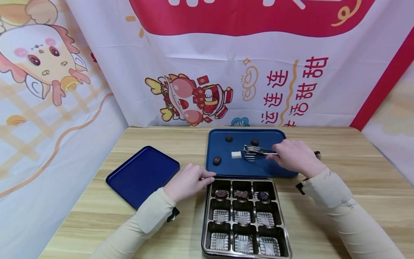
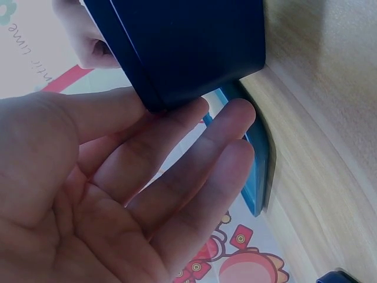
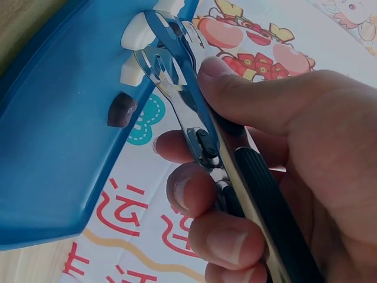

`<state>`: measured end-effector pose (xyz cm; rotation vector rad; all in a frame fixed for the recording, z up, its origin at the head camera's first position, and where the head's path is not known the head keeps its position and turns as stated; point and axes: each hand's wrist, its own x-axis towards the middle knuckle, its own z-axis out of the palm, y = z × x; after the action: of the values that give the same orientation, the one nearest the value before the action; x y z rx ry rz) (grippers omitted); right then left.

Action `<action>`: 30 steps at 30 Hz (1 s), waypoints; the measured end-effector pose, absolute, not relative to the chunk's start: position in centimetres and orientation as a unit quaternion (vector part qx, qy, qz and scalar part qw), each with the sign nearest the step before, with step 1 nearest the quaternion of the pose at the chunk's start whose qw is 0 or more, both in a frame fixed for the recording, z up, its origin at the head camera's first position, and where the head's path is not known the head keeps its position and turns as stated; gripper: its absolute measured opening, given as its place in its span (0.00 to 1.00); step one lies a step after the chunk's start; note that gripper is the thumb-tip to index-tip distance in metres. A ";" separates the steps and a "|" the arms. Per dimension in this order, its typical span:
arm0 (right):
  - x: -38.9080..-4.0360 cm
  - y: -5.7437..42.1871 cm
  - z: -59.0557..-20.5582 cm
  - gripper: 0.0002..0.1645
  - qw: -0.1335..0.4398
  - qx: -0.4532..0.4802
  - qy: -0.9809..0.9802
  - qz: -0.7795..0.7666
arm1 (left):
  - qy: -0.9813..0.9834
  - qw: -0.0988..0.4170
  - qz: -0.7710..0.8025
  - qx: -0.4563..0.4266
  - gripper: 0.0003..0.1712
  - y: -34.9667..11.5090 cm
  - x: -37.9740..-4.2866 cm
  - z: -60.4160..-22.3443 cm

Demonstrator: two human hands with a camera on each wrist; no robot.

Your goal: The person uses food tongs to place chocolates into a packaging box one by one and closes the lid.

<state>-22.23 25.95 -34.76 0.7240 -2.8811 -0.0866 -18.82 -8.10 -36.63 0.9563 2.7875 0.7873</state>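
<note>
My right hand grips a pair of metal tongs with dark handles. The tongs' fork-like tips are over the blue tray, beside white chocolates; whether they touch one, I cannot tell. Three dark chocolates also lie on the tray. My left hand pinches the far left corner of the chocolate box between thumb and index finger, its other fingers extended in the left wrist view. Chocolates sit in the three far compartments; the other compartments show bare ribbed bottoms.
A smaller dark blue tray lies on the wooden table, left of my left hand. Behind the table hangs a printed cloth. The large blue tray stands directly behind the box.
</note>
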 end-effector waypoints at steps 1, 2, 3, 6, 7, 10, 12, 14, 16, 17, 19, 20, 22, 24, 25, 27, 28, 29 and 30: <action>-22.2 26.0 -34.8 0.28 0.085 0.243 -0.966 -0.028 | 0.913 0.045 0.257 0.313 0.15 -8.1 -18.8 -36.6; -22.2 26.0 -34.7 0.28 0.084 0.244 -0.966 -0.028 | 0.914 0.045 0.256 0.313 0.15 -8.1 -18.8 -36.6; -22.2 26.0 -34.7 0.28 0.084 0.244 -0.966 -0.026 | 0.914 0.046 0.256 0.312 0.15 -8.1 -18.8 -36.6; -22.2 26.0 -34.7 0.28 0.081 0.244 -0.966 -0.024 | 0.914 0.048 0.257 0.311 0.15 -8.1 -18.8 -36.7; -22.2 26.1 -34.6 0.28 0.079 0.244 -0.966 -0.023 | 0.914 0.049 0.258 0.310 0.15 -8.1 -18.8 -36.6; -22.2 26.2 -34.6 0.28 0.074 0.242 -0.967 -0.024 | 0.913 0.051 0.259 0.310 0.15 -8.1 -18.8 -36.7; -22.2 26.3 -34.6 0.28 0.074 0.241 -0.967 -0.026 | 0.913 0.051 0.259 0.311 0.15 -8.1 -18.9 -36.7; -22.2 26.3 -34.6 0.28 0.075 0.241 -0.967 -0.028 | 0.913 0.051 0.259 0.311 0.15 -8.1 -18.9 -36.8; -22.1 26.2 -34.5 0.28 0.076 0.244 -0.966 -0.028 | 0.913 0.051 0.258 0.311 0.15 -8.1 -18.9 -36.8; -22.1 26.2 -34.5 0.28 0.077 0.245 -0.966 -0.028 | 0.914 0.051 0.258 0.310 0.15 -8.1 -18.9 -36.8; -22.1 26.1 -34.5 0.28 0.076 0.248 -0.965 -0.027 | 0.914 0.050 0.257 0.309 0.15 -8.2 -18.8 -36.7; -22.1 26.1 -34.5 0.28 0.076 0.249 -0.965 -0.027 | 0.914 0.050 0.257 0.308 0.15 -8.2 -18.8 -36.7; -22.1 26.1 -34.5 0.27 0.076 0.251 -0.964 -0.029 | 0.914 0.050 0.259 0.308 0.15 -8.2 -18.8 -36.7; -22.1 26.1 -34.4 0.27 0.078 0.255 -0.963 -0.030 | 0.914 0.050 0.259 0.309 0.15 -8.1 -18.8 -36.7; -22.2 26.1 -34.4 0.27 0.078 0.257 -0.963 -0.029 | 0.913 0.050 0.260 0.309 0.15 -8.1 -18.8 -36.8; -22.2 26.2 -34.4 0.26 0.077 0.260 -0.962 -0.026 | 0.913 0.050 0.260 0.309 0.15 -8.1 -18.8 -36.7; -22.1 26.2 -34.4 0.26 0.075 0.261 -0.962 -0.024 | 0.913 0.050 0.260 0.310 0.15 -8.1 -18.8 -36.7; -22.1 26.3 -34.3 0.26 0.073 0.260 -0.963 -0.022 | 0.913 0.050 0.259 0.310 0.15 -8.1 -18.8 -36.7; -22.1 26.3 -34.3 0.26 0.072 0.259 -0.963 -0.020 | 0.913 0.049 0.258 0.311 0.15 -8.1 -18.8 -36.6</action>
<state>-22.09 26.31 -34.28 0.7780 -2.8943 -0.0606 -18.80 -8.07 -36.64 0.9471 2.7835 0.7872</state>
